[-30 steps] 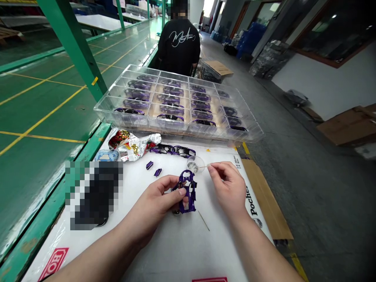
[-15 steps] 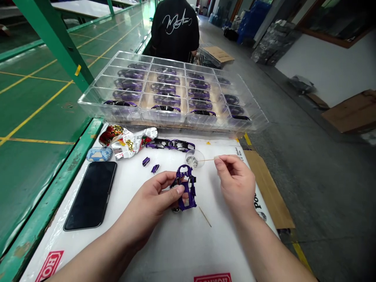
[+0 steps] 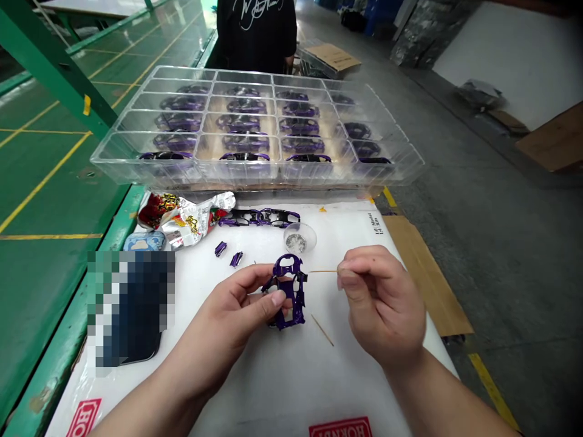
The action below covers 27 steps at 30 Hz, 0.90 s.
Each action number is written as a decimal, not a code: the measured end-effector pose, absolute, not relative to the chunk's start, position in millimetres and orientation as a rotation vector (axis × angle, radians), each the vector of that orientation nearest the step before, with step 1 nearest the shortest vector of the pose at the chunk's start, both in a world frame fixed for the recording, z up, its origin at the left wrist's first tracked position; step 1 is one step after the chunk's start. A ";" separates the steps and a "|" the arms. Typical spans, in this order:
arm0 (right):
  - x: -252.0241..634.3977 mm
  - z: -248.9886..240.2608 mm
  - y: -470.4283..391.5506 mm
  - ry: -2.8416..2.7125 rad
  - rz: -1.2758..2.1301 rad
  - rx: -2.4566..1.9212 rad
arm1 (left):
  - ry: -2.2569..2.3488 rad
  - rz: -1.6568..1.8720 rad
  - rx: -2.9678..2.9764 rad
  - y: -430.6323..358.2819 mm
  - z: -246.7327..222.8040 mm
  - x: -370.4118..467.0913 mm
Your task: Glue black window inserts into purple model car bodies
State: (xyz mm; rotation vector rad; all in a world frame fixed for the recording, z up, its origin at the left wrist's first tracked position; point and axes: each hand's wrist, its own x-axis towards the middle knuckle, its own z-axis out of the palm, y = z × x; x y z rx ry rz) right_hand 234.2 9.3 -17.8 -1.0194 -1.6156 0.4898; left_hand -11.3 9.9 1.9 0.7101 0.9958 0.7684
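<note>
My left hand [image 3: 243,312] is closed on a purple and black model car body [image 3: 298,300], thumb on top, held upright just above the white work surface [image 3: 273,376]. My right hand [image 3: 382,303] pinches a thin wooden toothpick [image 3: 323,271] between thumb and fingers. Its free tip points left, close to the car body's right side. Just beyond stands a small clear dish [image 3: 307,233] with a whitish, glittery substance in it. A second toothpick [image 3: 322,329] lies between my hands. Two small purple parts [image 3: 235,259] rest to the left of the car body.
Beyond the dish lie more purple car bodies [image 3: 277,217] beside a crumpled snack wrapper [image 3: 191,223]. A blue case [image 3: 144,241] and a blurred-out phone [image 3: 141,309] are at left. A clear compartment tray [image 3: 255,173] of car bodies spans the back. A person [image 3: 257,36] sits beyond it.
My right hand has drawn the toothpick back from the dish toward me, and its tip is now beside the car body. The left hand still holds the body. The view has shifted slightly.
</note>
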 end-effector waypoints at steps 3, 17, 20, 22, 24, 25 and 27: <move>234.1 -14.0 7.6 -1.677 0.442 -0.984 | 0.997 0.746 0.760 10.4 1.0 -12.3; 229.4 -9.3 12.2 -1.731 0.415 -1.032 | 1.000 0.753 0.776 10.8 -2.8 -13.2; 230.3 -10.4 12.2 -1.721 0.430 -1.046 | 1.007 0.757 0.782 11.6 -1.7 -12.4; 230.8 -11.1 12.1 -1.716 0.440 -1.056 | 1.009 0.755 0.788 11.9 -0.3 -11.8; 231.1 -11.6 12.2 -1.721 0.439 -1.055 | 1.006 0.752 0.792 11.9 0.9 -11.5; 231.1 -11.8 12.2 -1.726 0.436 -1.054 | 1.003 0.752 0.792 11.7 1.4 -11.5; 230.9 -12.0 12.3 -1.733 0.432 -1.054 | 1.005 0.752 0.792 11.3 1.9 -11.7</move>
